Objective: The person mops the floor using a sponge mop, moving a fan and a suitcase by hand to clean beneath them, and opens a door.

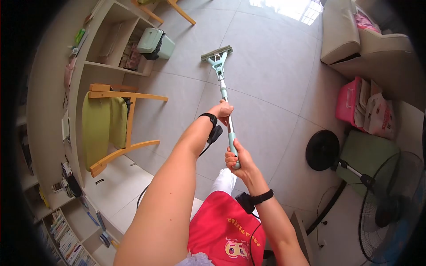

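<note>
A sponge mop (pixel 218 66) with a mint-green frame and a metal pole reaches forward from me, its wide head down on the grey tiled floor (pixel 262 75). My left hand (pixel 222 110) is wrapped round the middle of the pole. Lower down, my right hand (pixel 239 160) grips the mint-green handle near its end, thumb lying along it. Both wrists carry black straps with small boxes and cables. A red apron (pixel 224 221) with a cartoon print covers my lap.
On the left stand a green-cushioned wooden chair (pixel 128 128), a lidded mint bin (pixel 156 43) and shelves of books (pixel 66 235). To the right are a beige sofa (pixel 341 40), a pink box (pixel 348 103) of papers and a standing fan (pixel 386 213) with a round black base (pixel 322 150).
</note>
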`<act>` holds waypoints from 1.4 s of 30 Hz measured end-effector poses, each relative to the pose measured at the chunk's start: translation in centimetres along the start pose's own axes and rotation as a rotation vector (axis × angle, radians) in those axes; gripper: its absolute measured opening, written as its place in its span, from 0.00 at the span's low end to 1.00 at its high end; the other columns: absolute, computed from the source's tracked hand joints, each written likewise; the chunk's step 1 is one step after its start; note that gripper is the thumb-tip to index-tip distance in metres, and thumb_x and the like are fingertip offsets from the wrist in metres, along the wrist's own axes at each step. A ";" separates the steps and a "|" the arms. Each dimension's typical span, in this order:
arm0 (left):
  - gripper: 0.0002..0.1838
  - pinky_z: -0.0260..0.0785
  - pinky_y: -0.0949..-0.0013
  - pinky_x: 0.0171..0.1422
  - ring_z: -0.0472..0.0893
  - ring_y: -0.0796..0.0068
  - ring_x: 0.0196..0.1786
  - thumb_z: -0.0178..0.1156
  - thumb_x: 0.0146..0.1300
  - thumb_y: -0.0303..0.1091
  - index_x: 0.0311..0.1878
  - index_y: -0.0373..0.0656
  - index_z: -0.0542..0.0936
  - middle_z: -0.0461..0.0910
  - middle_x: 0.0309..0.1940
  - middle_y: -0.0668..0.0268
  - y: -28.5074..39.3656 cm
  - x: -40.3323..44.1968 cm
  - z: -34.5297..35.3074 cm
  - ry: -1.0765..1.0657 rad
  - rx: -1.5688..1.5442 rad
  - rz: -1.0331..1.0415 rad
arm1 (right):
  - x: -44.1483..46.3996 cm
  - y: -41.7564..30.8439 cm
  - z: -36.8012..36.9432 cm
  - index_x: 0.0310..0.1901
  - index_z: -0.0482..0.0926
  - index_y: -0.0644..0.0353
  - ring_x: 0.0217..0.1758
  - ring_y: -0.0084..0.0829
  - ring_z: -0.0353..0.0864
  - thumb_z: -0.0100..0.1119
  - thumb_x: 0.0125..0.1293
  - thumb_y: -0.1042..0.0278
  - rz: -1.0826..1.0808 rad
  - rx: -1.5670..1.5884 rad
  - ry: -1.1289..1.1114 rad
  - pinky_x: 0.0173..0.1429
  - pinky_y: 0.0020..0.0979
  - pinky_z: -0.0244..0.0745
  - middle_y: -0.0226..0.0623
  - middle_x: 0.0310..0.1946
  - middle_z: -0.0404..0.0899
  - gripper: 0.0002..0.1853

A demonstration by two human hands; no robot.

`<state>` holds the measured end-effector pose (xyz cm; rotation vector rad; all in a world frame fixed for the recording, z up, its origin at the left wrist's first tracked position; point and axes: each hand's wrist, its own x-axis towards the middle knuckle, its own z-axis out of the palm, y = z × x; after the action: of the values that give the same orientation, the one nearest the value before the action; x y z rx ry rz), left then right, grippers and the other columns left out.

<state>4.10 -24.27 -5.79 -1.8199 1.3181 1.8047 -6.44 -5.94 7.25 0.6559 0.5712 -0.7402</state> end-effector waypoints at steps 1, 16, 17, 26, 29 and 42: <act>0.21 0.77 0.48 0.26 0.80 0.51 0.23 0.43 0.59 0.32 0.46 0.31 0.47 0.73 0.28 0.43 0.6 -2.2 1.0 0.033 -0.136 -0.042 | -0.8 0.4 -0.7 0.30 0.63 0.56 0.13 0.12 0.55 0.49 0.63 0.45 0.005 0.000 0.000 0.15 0.15 0.52 0.22 0.15 0.58 0.21; 0.26 0.75 0.50 0.25 0.79 0.57 0.24 0.44 0.59 0.35 0.52 0.35 0.42 0.71 0.28 0.53 -12.3 -9.3 28.7 -0.189 -0.305 -0.128 | -23.6 9.6 -18.1 0.31 0.63 0.58 0.11 0.12 0.53 0.47 0.66 0.50 0.026 0.013 0.165 0.13 0.15 0.49 0.23 0.14 0.56 0.18; 0.26 0.75 0.51 0.24 0.79 0.57 0.23 0.45 0.59 0.34 0.51 0.35 0.43 0.72 0.27 0.52 -11.6 -11.0 31.6 -0.085 -0.308 -0.138 | -25.7 9.9 -19.7 0.31 0.63 0.58 0.11 0.12 0.53 0.47 0.66 0.50 0.021 0.022 0.159 0.13 0.15 0.49 0.23 0.14 0.56 0.18; 0.11 0.61 0.51 0.57 0.82 0.53 0.28 0.52 0.53 0.33 0.29 0.36 0.81 0.79 0.22 0.53 -14.4 -23.2 56.0 -0.158 0.917 0.428 | -43.9 19.2 -29.9 0.33 0.67 0.59 0.10 0.12 0.52 0.44 0.66 0.47 -0.035 0.362 0.238 0.11 0.14 0.50 0.23 0.14 0.55 0.20; 0.12 0.64 0.41 0.43 0.81 0.56 0.29 0.53 0.52 0.36 0.29 0.40 0.82 0.80 0.26 0.57 -18.7 -28.4 60.6 -0.461 1.291 0.768 | -47.4 25.5 -32.0 0.34 0.67 0.58 0.10 0.13 0.51 0.44 0.65 0.44 -0.001 0.474 0.313 0.12 0.15 0.48 0.23 0.14 0.55 0.22; 0.28 0.69 0.51 0.40 0.77 0.42 0.36 0.50 0.53 0.40 0.49 0.33 0.51 0.74 0.31 0.40 -11.6 -35.0 52.8 -0.146 0.104 0.077 | -48.2 25.5 -27.9 0.31 0.64 0.55 0.11 0.13 0.52 0.50 0.65 0.60 -0.064 0.123 0.218 0.11 0.17 0.47 0.23 0.15 0.55 0.10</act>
<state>-15.93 34.67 10.57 -1.5729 1.4151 1.8328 -23.07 48.56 29.77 0.8419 0.7536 -0.7735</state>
